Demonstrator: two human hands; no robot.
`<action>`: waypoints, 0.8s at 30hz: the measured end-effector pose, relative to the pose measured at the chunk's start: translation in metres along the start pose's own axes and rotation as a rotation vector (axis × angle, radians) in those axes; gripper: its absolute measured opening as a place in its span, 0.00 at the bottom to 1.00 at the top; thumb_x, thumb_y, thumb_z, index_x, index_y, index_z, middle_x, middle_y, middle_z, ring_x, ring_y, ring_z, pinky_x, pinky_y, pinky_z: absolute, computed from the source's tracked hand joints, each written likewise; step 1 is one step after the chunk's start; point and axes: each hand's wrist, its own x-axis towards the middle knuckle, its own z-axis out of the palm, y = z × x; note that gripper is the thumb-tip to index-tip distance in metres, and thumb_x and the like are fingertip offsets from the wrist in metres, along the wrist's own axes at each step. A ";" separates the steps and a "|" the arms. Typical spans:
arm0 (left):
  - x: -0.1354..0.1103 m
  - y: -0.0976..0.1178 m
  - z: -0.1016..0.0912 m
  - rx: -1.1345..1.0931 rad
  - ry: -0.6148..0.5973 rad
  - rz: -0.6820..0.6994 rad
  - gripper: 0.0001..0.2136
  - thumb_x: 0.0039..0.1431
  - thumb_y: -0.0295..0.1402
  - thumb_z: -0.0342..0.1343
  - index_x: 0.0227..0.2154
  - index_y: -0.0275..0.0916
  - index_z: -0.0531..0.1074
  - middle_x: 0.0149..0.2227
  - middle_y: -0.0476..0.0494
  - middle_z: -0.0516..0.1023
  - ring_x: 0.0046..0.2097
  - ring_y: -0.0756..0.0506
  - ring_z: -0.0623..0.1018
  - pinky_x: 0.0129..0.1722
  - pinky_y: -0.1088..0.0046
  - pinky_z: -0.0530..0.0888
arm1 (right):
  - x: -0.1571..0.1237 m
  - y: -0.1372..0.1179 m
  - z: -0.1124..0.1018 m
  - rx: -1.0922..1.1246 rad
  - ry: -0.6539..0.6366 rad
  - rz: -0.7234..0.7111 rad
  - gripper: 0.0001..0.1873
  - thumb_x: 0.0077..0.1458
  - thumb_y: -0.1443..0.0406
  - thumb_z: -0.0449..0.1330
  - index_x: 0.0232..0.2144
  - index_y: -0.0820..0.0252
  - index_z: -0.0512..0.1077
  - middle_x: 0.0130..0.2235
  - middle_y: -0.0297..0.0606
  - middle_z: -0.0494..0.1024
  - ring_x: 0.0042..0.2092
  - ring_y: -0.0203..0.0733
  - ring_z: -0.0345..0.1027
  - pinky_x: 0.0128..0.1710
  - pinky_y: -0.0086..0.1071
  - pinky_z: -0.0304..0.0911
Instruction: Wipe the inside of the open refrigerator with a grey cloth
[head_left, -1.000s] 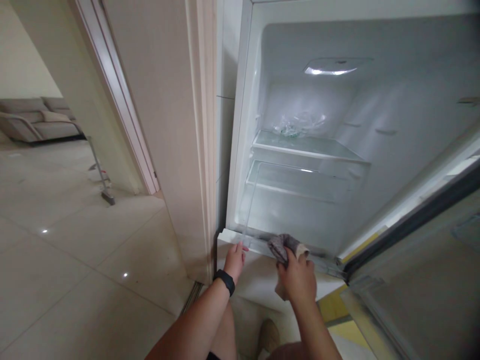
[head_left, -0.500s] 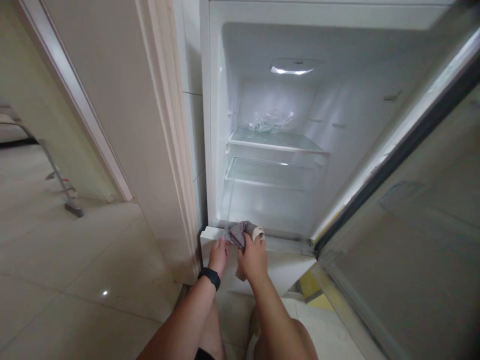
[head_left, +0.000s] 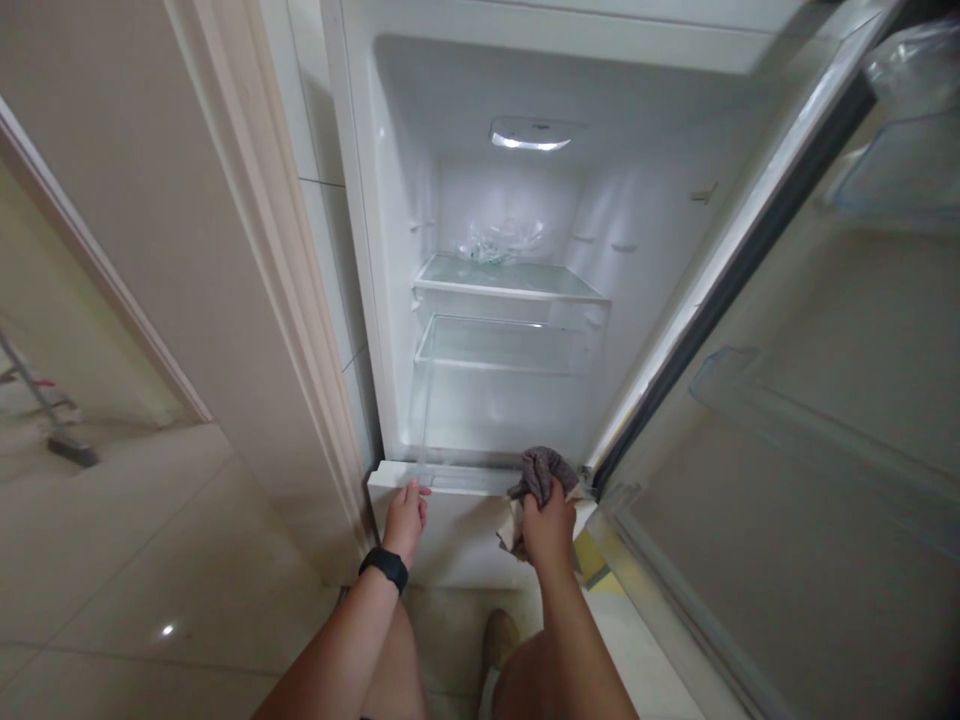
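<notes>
My right hand (head_left: 550, 525) is closed round a crumpled grey-brown cloth (head_left: 541, 474) with a beige side. It presses the cloth to the right end of the top edge of a low white front panel (head_left: 465, 535), at the base of an open refrigerator (head_left: 356, 250). My left hand (head_left: 406, 522), with a black band (head_left: 384, 568) on the wrist, is at the left end of that edge. Its fingers are curled, and what they hold, if anything, is hidden. Behind them runs a faint clear edge, perhaps of a drawer.
The refrigerator door (head_left: 817, 480) stands wide open on the right, with clear bins (head_left: 724, 370). A plastic bag (head_left: 499, 243) lies on the upper glass shelf (head_left: 510, 278). A door frame (head_left: 277, 260) rises close on the left. A broom-like tool (head_left: 71, 450) is on the tiled floor.
My right hand has moved right along the panel's edge with the cloth, away from my left hand. My left hand stays at the left end. The view has turned right.
</notes>
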 end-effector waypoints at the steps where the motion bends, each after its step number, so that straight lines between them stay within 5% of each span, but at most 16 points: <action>1: 0.000 -0.001 -0.001 0.003 -0.003 -0.003 0.36 0.47 0.71 0.49 0.34 0.38 0.70 0.19 0.58 0.60 0.19 0.56 0.60 0.19 0.80 0.55 | -0.003 -0.003 0.003 0.028 -0.009 -0.009 0.30 0.59 0.60 0.52 0.61 0.65 0.67 0.51 0.54 0.73 0.54 0.58 0.65 0.58 0.46 0.61; 8: 0.001 -0.002 -0.004 0.022 -0.017 -0.011 0.36 0.46 0.72 0.50 0.33 0.38 0.70 0.18 0.59 0.60 0.19 0.56 0.59 0.18 0.81 0.54 | -0.023 -0.047 0.021 0.106 -0.182 -0.168 0.28 0.56 0.64 0.54 0.59 0.61 0.71 0.53 0.53 0.73 0.57 0.56 0.64 0.61 0.46 0.59; 12: -0.001 0.001 -0.002 0.024 -0.002 -0.005 0.37 0.46 0.73 0.49 0.34 0.38 0.70 0.18 0.58 0.60 0.19 0.56 0.59 0.19 0.81 0.54 | -0.007 -0.070 0.019 0.333 -0.251 -0.233 0.24 0.55 0.64 0.54 0.53 0.60 0.75 0.53 0.46 0.77 0.56 0.50 0.67 0.61 0.41 0.60; 20: 0.002 0.000 -0.004 0.052 -0.013 0.000 0.37 0.47 0.73 0.47 0.33 0.38 0.70 0.18 0.58 0.59 0.19 0.56 0.60 0.20 0.80 0.54 | 0.127 -0.130 -0.031 0.216 0.210 -0.249 0.28 0.56 0.61 0.55 0.59 0.60 0.71 0.55 0.50 0.74 0.57 0.53 0.63 0.63 0.45 0.58; 24: 0.003 0.001 -0.007 0.066 -0.024 -0.005 0.37 0.47 0.73 0.47 0.32 0.38 0.71 0.18 0.57 0.60 0.20 0.55 0.60 0.20 0.79 0.55 | 0.184 -0.163 -0.035 0.054 0.257 -0.247 0.29 0.57 0.60 0.56 0.61 0.53 0.70 0.56 0.51 0.70 0.55 0.56 0.61 0.61 0.51 0.59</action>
